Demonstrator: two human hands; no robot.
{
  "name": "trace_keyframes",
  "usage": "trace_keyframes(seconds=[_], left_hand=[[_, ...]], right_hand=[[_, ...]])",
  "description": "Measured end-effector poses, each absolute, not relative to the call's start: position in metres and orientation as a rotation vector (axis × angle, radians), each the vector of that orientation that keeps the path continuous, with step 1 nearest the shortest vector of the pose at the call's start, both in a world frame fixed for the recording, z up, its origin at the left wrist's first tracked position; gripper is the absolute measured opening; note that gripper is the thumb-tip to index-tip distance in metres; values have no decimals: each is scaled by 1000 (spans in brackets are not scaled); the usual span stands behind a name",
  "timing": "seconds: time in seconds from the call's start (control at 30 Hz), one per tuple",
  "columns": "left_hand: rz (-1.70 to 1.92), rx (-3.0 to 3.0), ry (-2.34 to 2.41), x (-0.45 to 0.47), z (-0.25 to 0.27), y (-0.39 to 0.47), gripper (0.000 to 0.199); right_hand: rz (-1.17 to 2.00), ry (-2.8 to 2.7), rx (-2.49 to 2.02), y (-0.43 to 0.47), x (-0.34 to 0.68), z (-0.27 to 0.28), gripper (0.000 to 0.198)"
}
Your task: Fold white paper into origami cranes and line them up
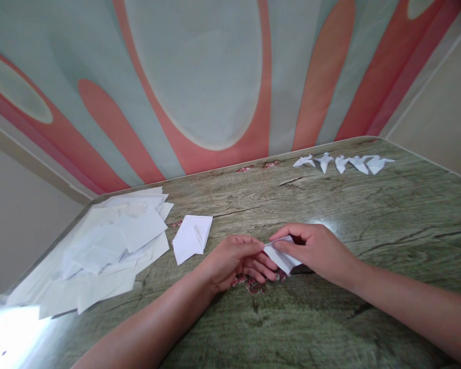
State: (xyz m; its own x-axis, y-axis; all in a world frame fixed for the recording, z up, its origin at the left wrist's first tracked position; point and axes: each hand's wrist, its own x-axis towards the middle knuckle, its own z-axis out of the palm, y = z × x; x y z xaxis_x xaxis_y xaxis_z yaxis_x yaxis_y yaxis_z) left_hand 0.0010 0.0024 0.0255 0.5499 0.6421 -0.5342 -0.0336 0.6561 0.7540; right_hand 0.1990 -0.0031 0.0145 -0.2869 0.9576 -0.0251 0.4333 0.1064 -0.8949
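Note:
A small folded piece of white paper (284, 258) is held between my two hands, a little above the table near its middle. My left hand (247, 258) pinches the paper's left corner between thumb and index finger, its other fingers curled loosely beneath. From the right, my right hand (315, 251) grips the upper edge with thumb and fingers, covering part of the paper. The folds under the right fingers are hidden.
Loose white sheets (144, 230) lie heaped at the left. Between that heap and my left hand is a small stack of paper squares (188, 241). Several folded paper birds (341, 164) stand in a row at the back right of the wood-patterned table (369, 215).

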Motion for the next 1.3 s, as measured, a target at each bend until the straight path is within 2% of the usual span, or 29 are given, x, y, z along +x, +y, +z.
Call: trace_keyframes(seconds=[0.53,0.83,1.03,1.3], left_hand=[[437,901,949,2,24,1,24],[393,1229,1154,6,30,-5,26],[459,1306,1211,12,31,-7,22],[519,1254,1176,16,35,-9,22]], right_hand=[[1134,-1799,-1349,-5,198,17,12],[1418,-1723,-1303,-2,200,14,15],[1273,-1777,-1304,-5,196,17,13],[1236,-1760,-1354,-7,196,19,12]])
